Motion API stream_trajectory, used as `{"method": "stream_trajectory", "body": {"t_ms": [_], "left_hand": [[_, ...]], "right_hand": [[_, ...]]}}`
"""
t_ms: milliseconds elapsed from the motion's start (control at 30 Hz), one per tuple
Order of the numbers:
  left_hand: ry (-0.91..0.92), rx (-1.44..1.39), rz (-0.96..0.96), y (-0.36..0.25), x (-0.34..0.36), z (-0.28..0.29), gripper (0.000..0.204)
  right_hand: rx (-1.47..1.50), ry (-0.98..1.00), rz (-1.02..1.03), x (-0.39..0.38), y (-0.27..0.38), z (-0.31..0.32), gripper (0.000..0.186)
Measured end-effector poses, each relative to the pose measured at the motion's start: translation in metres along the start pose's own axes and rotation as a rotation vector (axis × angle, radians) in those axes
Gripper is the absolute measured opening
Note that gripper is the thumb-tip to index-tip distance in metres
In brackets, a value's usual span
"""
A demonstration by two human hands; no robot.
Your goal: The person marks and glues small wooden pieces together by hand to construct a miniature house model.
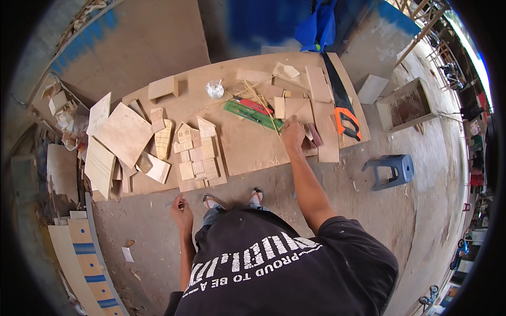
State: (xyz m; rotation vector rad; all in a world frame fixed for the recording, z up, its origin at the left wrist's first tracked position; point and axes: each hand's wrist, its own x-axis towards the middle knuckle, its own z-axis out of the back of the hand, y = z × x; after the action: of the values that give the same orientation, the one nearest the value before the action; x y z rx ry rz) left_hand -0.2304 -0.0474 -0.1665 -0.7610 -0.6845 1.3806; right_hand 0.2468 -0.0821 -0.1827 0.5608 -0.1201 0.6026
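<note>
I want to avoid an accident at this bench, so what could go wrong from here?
The long handsaw with a black blade and orange handle lies along the right side of the light-brown wooden table; a bump might knock it off, or the right hand could catch its blade when reaching across. The house-shaped arrangement of pale wooden blocks sits at the near edge, so brushing it might shift any loose pieces.

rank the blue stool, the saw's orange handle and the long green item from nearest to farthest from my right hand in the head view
1. long green item, just left of the right hand
2. orange handle, to its right
3. blue stool, farther right
</note>
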Motion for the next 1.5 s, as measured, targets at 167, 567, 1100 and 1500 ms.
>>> {"method": "stream_trajectory", "body": {"t_ms": [167, 567, 1100, 1500], "left_hand": [[0.006, 0.038, 0.161, -0.031, -0.008, 0.018, 0.027], [-0.038, 0.173, -0.526, -0.010, 0.100, 0.007, 0.024], [0.185, 0.194, -0.749, -0.034, 0.165, -0.056, 0.031], [0.275, 0.414, -0.729, -0.043, 0.156, -0.056, 0.046]], "right_hand": [[-0.075, 0.001, -0.141, 0.020, 0.006, -0.025, 0.025], [0.805, 0.074, -0.196, -0.013, 0.059, 0.023, 0.010], [1.302, 0.514, -0.328, -0.145, 0.202, -0.069, 0.015], [1.162, 0.402, -0.088, -0.148, 0.206, -0.106, 0.011]]}}
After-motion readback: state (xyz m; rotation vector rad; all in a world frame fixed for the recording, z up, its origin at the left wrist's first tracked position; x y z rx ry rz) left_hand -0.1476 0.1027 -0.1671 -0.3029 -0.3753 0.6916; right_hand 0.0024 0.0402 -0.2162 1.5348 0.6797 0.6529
